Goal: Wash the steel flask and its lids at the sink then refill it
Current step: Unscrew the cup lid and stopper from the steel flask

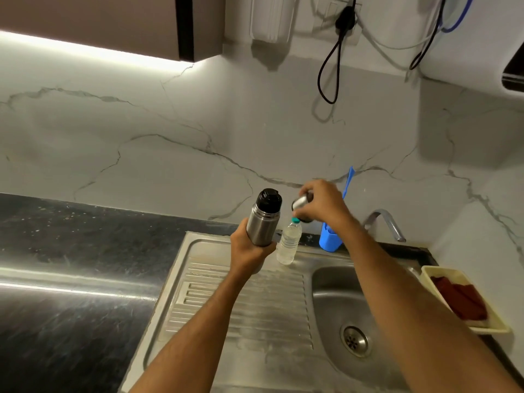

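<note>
Steel flask (262,222) stands upright above the drainboard, the left hand (249,251) fingers wrapped round its base, black inner stopper (268,200) still on. Right hand (320,202) fingers curl round the outer cap (301,202) beside it, probably just unscrewed, above a plastic bottle (289,242).

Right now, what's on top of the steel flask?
A black inner lid sits on the steel flask, which the left hand grips. The steel outer cap is off, held in the right hand. The flask's contents are hidden.
</note>
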